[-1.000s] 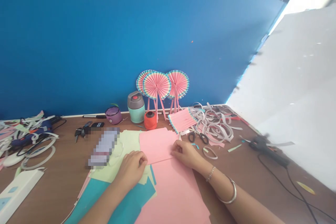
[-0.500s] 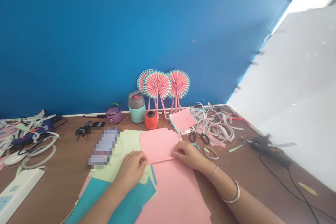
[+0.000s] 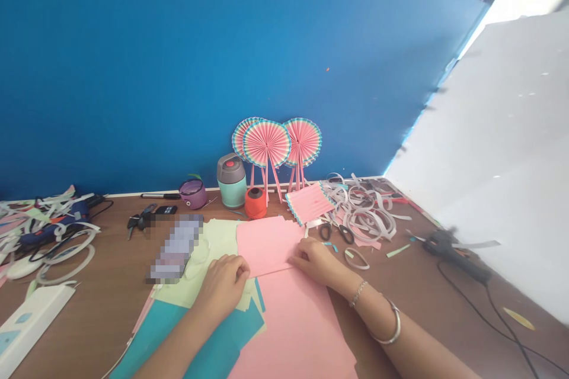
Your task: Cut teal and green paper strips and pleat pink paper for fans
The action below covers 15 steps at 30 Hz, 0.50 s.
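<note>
A pink sheet of paper (image 3: 267,246) lies in front of me, its near edge crossing a larger pink sheet (image 3: 293,325). At its left near corner my left hand (image 3: 226,281) is closed, thumb against curled fingers, on the paper's edge. My right hand (image 3: 313,257) has its fingers bent and pressed together on the right edge of the same sheet. What lies under the fingertips is hidden. Light green paper (image 3: 220,234) and teal paper (image 3: 222,331) lie beneath and beside my left hand and forearm.
Pink paper fans (image 3: 267,143) lean on the blue wall behind a teal jar (image 3: 232,192) and a red container (image 3: 255,204). A pleated pink strip (image 3: 310,204), paper scraps (image 3: 367,213) and scissors (image 3: 345,234) lie right. A glue gun (image 3: 453,251) trails a cord; a phone (image 3: 178,249) lies left.
My right hand slightly lifts the sheet's near edge in the middle frame, and the edge lies flatter now. My left hand stays in place. The view shifts a little.
</note>
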Available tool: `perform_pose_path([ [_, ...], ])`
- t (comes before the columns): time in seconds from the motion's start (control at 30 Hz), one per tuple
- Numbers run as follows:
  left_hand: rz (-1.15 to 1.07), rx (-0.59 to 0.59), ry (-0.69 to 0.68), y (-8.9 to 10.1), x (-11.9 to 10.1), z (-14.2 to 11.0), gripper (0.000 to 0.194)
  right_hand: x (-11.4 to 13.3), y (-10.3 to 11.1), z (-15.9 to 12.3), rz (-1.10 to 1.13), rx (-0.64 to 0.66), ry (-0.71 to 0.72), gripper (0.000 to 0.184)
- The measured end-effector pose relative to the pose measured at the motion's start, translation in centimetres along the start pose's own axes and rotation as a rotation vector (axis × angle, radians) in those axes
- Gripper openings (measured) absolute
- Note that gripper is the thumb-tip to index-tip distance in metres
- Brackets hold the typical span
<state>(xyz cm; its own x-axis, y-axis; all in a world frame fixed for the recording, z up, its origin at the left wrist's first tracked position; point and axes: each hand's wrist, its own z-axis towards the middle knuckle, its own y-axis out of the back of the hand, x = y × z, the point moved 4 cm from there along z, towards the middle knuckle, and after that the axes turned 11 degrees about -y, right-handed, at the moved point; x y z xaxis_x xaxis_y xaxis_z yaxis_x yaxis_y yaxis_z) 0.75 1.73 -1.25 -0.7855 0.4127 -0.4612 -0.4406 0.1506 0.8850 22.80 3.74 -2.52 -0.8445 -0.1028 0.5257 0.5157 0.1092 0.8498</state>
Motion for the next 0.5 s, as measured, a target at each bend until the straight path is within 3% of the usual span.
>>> perform_pose_path([
  [0.37, 0.084, 0.027, -0.023, 0.2, -0.7, 0.0, 0.022, -0.4, -0.4, 0.2, -0.031, 0.016, -0.053, 0.027],
  [0.5, 0.168, -0.027, -0.201, -0.2, -1.5, -0.2, 0.049, 0.3, 0.1, -0.4, -0.117, -0.105, 0.040, 0.012],
])
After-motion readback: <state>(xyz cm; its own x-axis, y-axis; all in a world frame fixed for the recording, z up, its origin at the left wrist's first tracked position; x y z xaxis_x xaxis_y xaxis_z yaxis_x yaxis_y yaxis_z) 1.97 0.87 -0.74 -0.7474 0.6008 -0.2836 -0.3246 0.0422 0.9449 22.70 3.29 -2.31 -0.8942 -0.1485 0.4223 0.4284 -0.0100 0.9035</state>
